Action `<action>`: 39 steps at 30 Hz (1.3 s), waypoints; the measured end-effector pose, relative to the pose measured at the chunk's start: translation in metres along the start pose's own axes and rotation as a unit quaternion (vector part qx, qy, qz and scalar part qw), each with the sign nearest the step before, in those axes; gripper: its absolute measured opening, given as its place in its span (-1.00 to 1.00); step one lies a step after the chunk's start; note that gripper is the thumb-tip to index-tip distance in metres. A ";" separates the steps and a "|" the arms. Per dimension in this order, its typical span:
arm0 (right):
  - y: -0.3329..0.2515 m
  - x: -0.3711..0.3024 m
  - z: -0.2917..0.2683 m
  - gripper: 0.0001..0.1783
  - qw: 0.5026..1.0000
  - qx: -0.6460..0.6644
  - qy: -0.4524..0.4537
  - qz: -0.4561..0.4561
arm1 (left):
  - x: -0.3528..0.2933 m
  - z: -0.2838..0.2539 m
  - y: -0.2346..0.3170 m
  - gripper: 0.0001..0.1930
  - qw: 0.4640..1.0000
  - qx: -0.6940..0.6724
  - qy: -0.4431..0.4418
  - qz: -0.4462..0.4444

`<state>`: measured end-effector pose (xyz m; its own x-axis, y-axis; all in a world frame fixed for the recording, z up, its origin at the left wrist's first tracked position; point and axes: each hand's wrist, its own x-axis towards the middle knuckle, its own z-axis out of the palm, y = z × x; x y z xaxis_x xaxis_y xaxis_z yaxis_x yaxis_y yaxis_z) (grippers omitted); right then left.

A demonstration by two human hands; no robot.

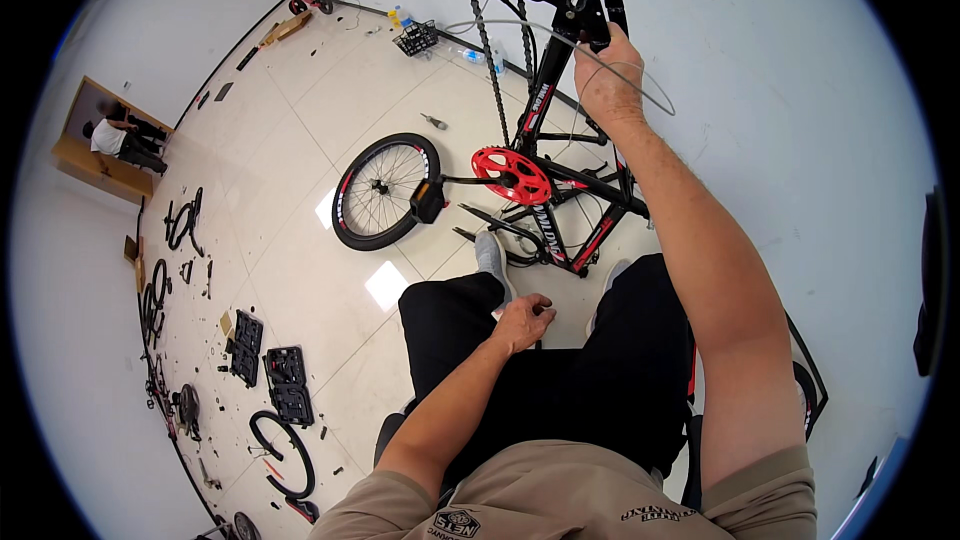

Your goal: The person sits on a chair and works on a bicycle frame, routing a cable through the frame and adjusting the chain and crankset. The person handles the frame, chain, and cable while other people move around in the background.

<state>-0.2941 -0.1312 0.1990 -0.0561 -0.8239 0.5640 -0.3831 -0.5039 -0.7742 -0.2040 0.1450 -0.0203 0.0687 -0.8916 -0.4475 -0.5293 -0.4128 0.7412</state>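
A black-and-red bicycle frame (545, 90) stands tipped up before my legs, its rear end raised. My right hand (612, 85) is closed around the raised end, beside a black forked bracket (603, 2). A thin grey cable (652, 88) loops past that hand. From the top the chain (487, 50) runs down to the red chainring (487, 162), and a black pedal (428, 202) sticks out leftward on its crank. Over my lap, my left hand (525, 322) has its fingers curled together; what they hold, if anything, is too small to make out.
Left of the frame, a spoked wheel (345, 205) lies on the tiles. Open black tool cases (290, 387) and a loose tyre (303, 480) are farther left. A black basket (416, 37) sits by the wall. Another person (125, 140) sits in the far doorway.
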 end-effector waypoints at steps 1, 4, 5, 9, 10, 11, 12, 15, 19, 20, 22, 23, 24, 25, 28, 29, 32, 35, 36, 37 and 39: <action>0.000 0.000 0.001 -0.77 1.000 0.000 0.002 -0.005 | -0.001 -0.001 0.000 -0.59 1.000 -0.001 0.000 -0.002; -0.002 -0.002 0.002 -0.76 1.000 0.002 -0.005 0.019 | -0.001 -0.001 -0.003 -0.59 1.000 -0.003 0.002 -0.002; -0.004 -0.003 0.002 -0.76 1.000 0.002 -0.006 0.019 | 0.000 -0.001 -0.004 -0.59 1.000 -0.003 0.003 -0.001; -0.001 -0.002 0.001 -0.76 1.000 -0.007 0.001 -0.004 | 0.000 0.001 -0.003 -0.59 1.000 -0.004 0.005 0.006; 0.001 -0.001 0.000 -0.76 1.000 -0.011 0.005 -0.014 | 0.000 0.001 -0.001 -0.59 1.000 -0.004 0.004 0.006; 0.004 -0.001 -0.001 -0.76 1.000 0.001 0.001 0.003 | 0.000 0.001 0.001 -0.59 1.000 -0.005 0.003 0.007; 0.003 -0.001 0.000 -0.76 1.000 0.015 -0.004 0.019 | 0.001 0.001 0.000 -0.59 1.000 -0.004 0.004 0.007; 0.001 -0.001 -0.001 -0.74 0.999 0.035 -0.013 0.030 | 0.004 0.005 -0.007 -0.60 1.000 -0.010 0.010 0.011; -0.015 -0.002 0.003 -0.67 0.999 0.031 -0.038 0.024 | 0.003 0.007 -0.018 -0.62 0.999 -0.027 0.032 0.033; -0.026 -0.008 -0.001 -0.63 0.994 0.070 -0.061 0.065 | 0.001 0.007 -0.021 -0.63 0.998 -0.029 0.046 0.040; 0.004 0.008 -0.001 -0.60 0.995 -0.033 -0.089 0.019 | 0.004 0.013 -0.028 -0.68 0.995 0.000 0.070 0.074; -0.006 0.004 0.001 -0.57 0.995 0.001 -0.088 0.045 | 0.006 0.017 -0.039 -0.69 0.993 0.007 0.077 0.089; 0.010 0.011 -0.003 -0.54 0.992 0.078 -0.101 0.001 | 0.010 0.022 -0.038 -0.70 0.994 -0.009 0.072 0.078; 0.031 0.018 -0.001 -0.60 0.989 0.116 -0.051 -0.070 | 0.017 0.028 -0.037 -0.71 0.994 -0.013 0.065 0.086; 0.017 0.010 -0.016 -0.85 0.985 0.086 -0.071 0.133 | 0.027 0.037 -0.036 -0.71 0.993 -0.023 0.065 0.094; 0.029 0.012 -0.010 -0.89 0.986 0.111 -0.076 0.096 | 0.021 0.031 -0.033 -0.71 0.993 -0.019 0.074 0.088; 0.025 0.006 0.002 -0.90 0.986 0.134 -0.081 0.058 | 0.009 0.023 -0.031 -0.70 0.994 -0.035 0.074 0.073; 0.039 0.009 0.005 -0.91 0.988 0.132 -0.069 0.043 | 0.011 0.022 -0.023 -0.67 0.994 -0.033 0.066 0.085; 0.040 0.009 0.007 -0.86 0.988 0.130 -0.070 0.043 | 0.012 0.024 -0.025 -0.66 0.992 -0.038 0.082 0.083; 0.040 0.008 0.008 -0.83 0.987 0.131 -0.077 0.047 | 0.015 0.027 -0.029 -0.65 0.991 -0.042 0.098 0.081; 0.040 0.008 0.006 -0.78 0.986 0.128 -0.086 0.055 | 0.015 0.025 -0.026 -0.63 0.990 -0.064 0.109 0.066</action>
<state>-0.3046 -0.1593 0.1714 0.0808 -0.8977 0.4332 -0.1357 -0.4405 -0.8874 -0.2106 0.1472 -0.0584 0.1940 -0.9528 -0.2335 -0.4350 -0.2969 0.8501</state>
